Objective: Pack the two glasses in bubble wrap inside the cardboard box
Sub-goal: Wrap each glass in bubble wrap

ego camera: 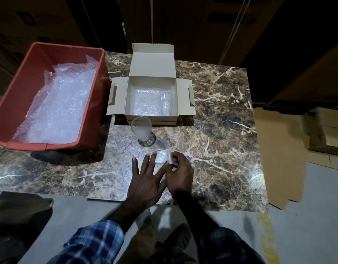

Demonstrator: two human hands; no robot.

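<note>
Flat left hand [145, 180] on clear bubble wrap [161, 157], right hand [180, 172] pinching its crinkled edge.

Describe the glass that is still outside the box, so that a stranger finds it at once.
Start at the open cardboard box in the middle of the marble table. Just before its near wall stands a clear footed glass, upright and unwrapped, unlike the bubble wrap around it.

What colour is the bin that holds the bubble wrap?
The bin is red, seen best in the head view, at the table's left.
</note>
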